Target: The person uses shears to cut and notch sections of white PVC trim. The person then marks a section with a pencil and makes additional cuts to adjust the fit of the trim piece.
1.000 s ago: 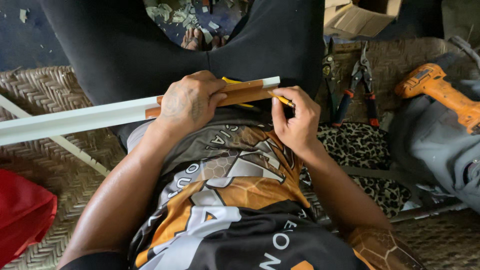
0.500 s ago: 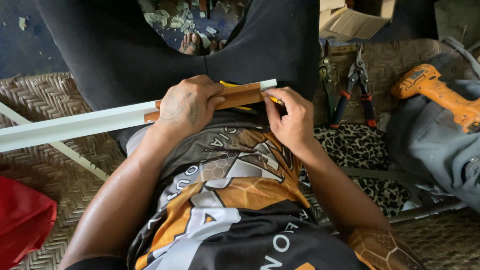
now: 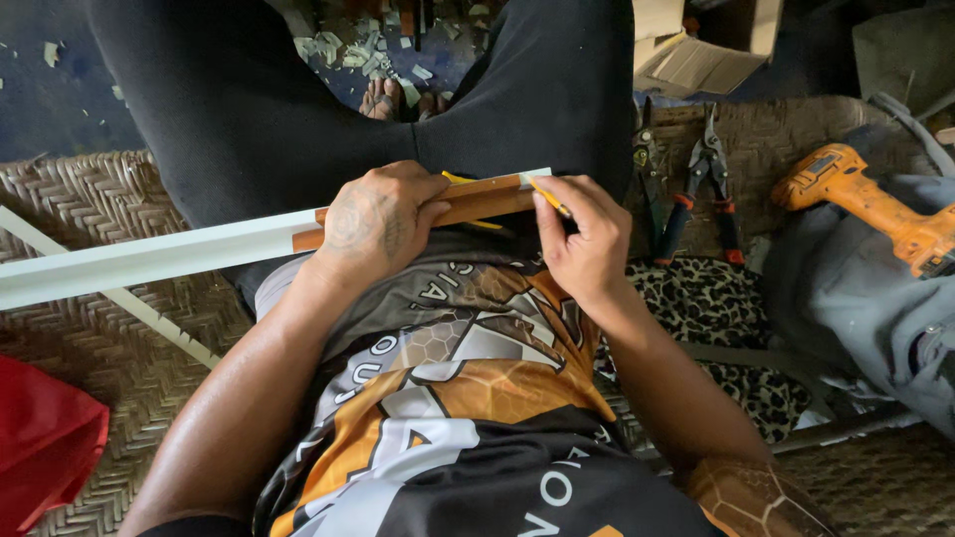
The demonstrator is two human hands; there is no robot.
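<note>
A long white strip (image 3: pixel 149 257) lies across my lap, running off to the left. On its right end rests a short brown wooden piece (image 3: pixel 487 199). My left hand (image 3: pixel 376 221) presses down on the wooden piece and the strip together. My right hand (image 3: pixel 587 239) holds a thin yellow pencil (image 3: pixel 549 197) against the right end of the wood and the strip. A yellow line shows along the wood beside my left hand's fingers.
I sit on a woven mat (image 3: pixel 109 348). Red-handled snips (image 3: pixel 696 189) and pliers (image 3: pixel 647 159) lie to the right, with an orange power drill (image 3: pixel 865 199) on grey cloth (image 3: pixel 875 298). A red bag (image 3: pixel 45 447) is at lower left, a cardboard box (image 3: pixel 696 50) at top right.
My right hand has slid a little left along the strip's end with the pencil. My left hand stays pressed on the wood.
</note>
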